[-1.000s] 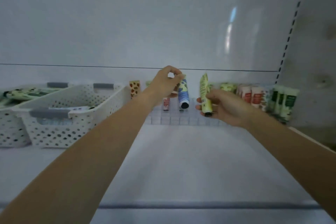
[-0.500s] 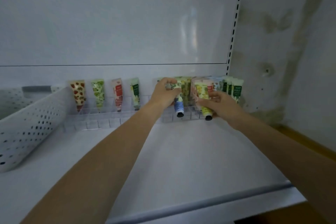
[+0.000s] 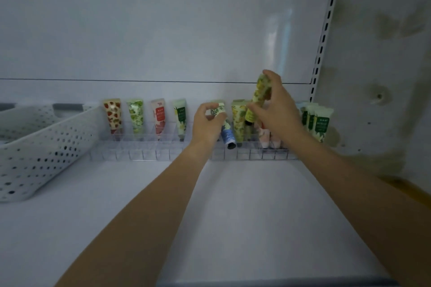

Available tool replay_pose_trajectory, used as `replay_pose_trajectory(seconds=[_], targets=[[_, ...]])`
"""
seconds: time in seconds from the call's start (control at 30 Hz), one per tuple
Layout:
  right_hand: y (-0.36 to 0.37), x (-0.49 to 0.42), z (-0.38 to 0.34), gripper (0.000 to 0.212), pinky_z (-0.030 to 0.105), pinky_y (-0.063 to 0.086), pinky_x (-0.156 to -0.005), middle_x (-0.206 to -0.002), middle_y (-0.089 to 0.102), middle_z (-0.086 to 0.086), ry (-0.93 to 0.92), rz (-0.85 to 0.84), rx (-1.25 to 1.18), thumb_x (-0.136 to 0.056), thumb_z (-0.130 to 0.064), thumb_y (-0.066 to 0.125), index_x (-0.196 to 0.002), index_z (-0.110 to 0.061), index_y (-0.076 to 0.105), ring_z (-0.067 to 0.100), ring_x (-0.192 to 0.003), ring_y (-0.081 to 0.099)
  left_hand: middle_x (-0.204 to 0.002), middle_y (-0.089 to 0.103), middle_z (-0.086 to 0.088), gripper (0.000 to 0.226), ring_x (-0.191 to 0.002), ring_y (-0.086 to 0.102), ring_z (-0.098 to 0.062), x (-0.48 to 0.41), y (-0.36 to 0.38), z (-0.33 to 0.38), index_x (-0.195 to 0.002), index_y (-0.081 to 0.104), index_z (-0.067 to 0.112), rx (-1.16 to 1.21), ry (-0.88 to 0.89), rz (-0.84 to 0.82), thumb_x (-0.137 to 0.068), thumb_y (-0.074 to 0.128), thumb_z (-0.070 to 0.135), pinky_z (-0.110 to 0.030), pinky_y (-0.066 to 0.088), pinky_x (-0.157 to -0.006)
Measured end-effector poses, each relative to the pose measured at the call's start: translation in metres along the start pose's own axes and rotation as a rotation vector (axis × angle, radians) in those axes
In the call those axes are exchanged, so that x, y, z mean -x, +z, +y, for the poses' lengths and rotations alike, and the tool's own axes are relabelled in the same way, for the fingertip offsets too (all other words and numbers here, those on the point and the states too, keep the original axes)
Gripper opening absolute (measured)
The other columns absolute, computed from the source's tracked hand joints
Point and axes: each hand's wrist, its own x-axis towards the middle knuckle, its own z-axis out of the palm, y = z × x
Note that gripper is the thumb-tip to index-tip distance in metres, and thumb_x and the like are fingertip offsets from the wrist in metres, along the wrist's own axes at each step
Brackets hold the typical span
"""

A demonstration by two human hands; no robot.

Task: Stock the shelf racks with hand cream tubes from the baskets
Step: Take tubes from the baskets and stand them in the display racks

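Gripping blue tube [image 3: 226, 133] cap-down in left hand [image 3: 207, 123], nearest rack [image 3: 149, 154] middle; pinching yellow tube [image 3: 262, 90] higher in right hand [image 3: 278, 110].

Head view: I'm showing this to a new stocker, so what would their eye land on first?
The two hands at the clear rack in mid-picture: the left hand grips a blue-and-white tube tilted over it, the right hand holds a yellow-green tube above the standing ones. A white perforated basket sits at the left.
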Motion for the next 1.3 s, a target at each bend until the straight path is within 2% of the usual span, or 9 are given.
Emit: replay_pose_trajectory(seconds=[0.3,0.5,0.6,0.7,0.8,0.9,1.1,1.2,1.3], targets=[[0.031,0.0,0.032,0.066,0.038,0.026,-0.099,-0.122,0.052,0.017,-0.166,-0.081,0.556,-0.081,-0.032,0.068,-0.136,-0.012,0.037,0.031,-0.119,0.036,-0.081,0.051,-0.001,0.018,-0.07,0.051,-0.011,0.004,-0.004,-0.013,-0.102,0.053,0.022,0.049,0.013,-0.015,-0.088,0.059,0.011,-0.019,0.044,-0.061],[0.032,0.006,0.034,0.064,0.043,-0.012,-0.113,-0.145,0.025,0.02,-0.165,-0.105,0.703,-0.087,-0.036,0.059,-0.139,-0.007,0.036,0.033,-0.138,0.016,-0.084,0.052,-0.002,0.018,-0.073,0.051,-0.013,0.001,-0.008,-0.012,-0.101,0.054,0.024,0.05,0.023,-0.037,-0.088,0.06,0.013,-0.019,0.044,-0.061],[0.029,0.011,0.025,0.052,0.046,0.007,-0.114,-0.139,0.037,0.023,-0.236,-0.012,0.594,-0.088,-0.025,0.058,-0.133,-0.002,0.045,0.038,-0.132,0.029,-0.089,0.053,-0.005,0.019,-0.076,0.051,-0.013,0.002,-0.008,-0.013,-0.102,0.054,0.024,0.043,0.033,-0.038,-0.088,0.06,0.014,-0.019,0.044,-0.063],[0.028,0.018,0.012,0.03,0.039,0.037,-0.092,-0.115,0.056,0.019,-0.323,0.024,0.347,-0.086,-0.014,0.06,-0.113,0.0,0.061,0.036,-0.109,0.049,-0.096,0.053,-0.007,0.019,-0.083,0.051,-0.016,0.001,-0.011,-0.015,-0.103,0.054,0.023,0.032,0.038,-0.039,-0.088,0.061,0.014,-0.019,0.046,-0.065],[0.033,0.031,-0.001,0.03,0.019,0.036,-0.077,-0.105,0.055,0.004,-0.218,-0.194,0.093,-0.09,-0.025,0.057,-0.114,-0.007,0.059,0.017,-0.096,0.051,-0.096,0.057,-0.011,0.02,-0.078,0.055,-0.015,0.001,-0.015,-0.018,-0.106,0.056,0.021,0.026,0.024,-0.028,-0.089,0.06,0.014,-0.021,0.05,-0.068],[0.041,0.04,-0.005,0.045,0.014,0.037,-0.069,-0.108,0.048,-0.005,-0.047,-0.345,-0.069,-0.086,-0.038,0.061,-0.124,-0.017,0.051,0.007,-0.088,0.048,-0.079,0.059,-0.005,0.022,-0.061,0.055,-0.008,0.001,-0.016,-0.017,-0.113,0.058,0.014,0.04,0.008,-0.005,-0.093,0.052,0.01,-0.016,0.05,-0.054],[0.043,0.044,-0.006,0.059,0.005,0.041,-0.066,-0.106,0.049,-0.011,0.176,-0.351,-0.304,-0.082,-0.031,0.069,-0.133,-0.019,0.042,0.0,-0.084,0.053,-0.076,0.056,-0.001,0.028,-0.063,0.053,-0.007,0.01,-0.013,-0.011,-0.117,0.06,0.015,0.069,-0.033,-0.112,-0.095,0.045,0.007,-0.012,0.049,-0.053],[0.045,0.043,-0.006,0.076,0.018,0.047,-0.077,-0.11,0.048,-0.009,0.237,-0.35,-0.383,-0.081,-0.028,0.069,-0.144,-0.022,0.026,0.007,-0.091,0.058,-0.075,0.057,0.0,0.033,-0.064,0.055,-0.008,0.017,-0.014,-0.008,-0.119,0.059,0.016,0.069,-0.043,-0.193,-0.093,0.044,0.002,-0.013,0.052,-0.056],[0.044,0.038,-0.003,0.087,0.016,0.048,-0.071,-0.101,0.05,-0.012,0.235,-0.364,-0.397,-0.083,-0.021,0.068,-0.148,-0.026,0.011,0.004,-0.085,0.058,-0.085,0.06,-0.007,0.034,-0.068,0.058,-0.012,0.018,-0.017,-0.005,-0.123,0.055,0.014,0.07,-0.003,-0.214,-0.094,0.042,0.001,-0.018,0.055,-0.066]])
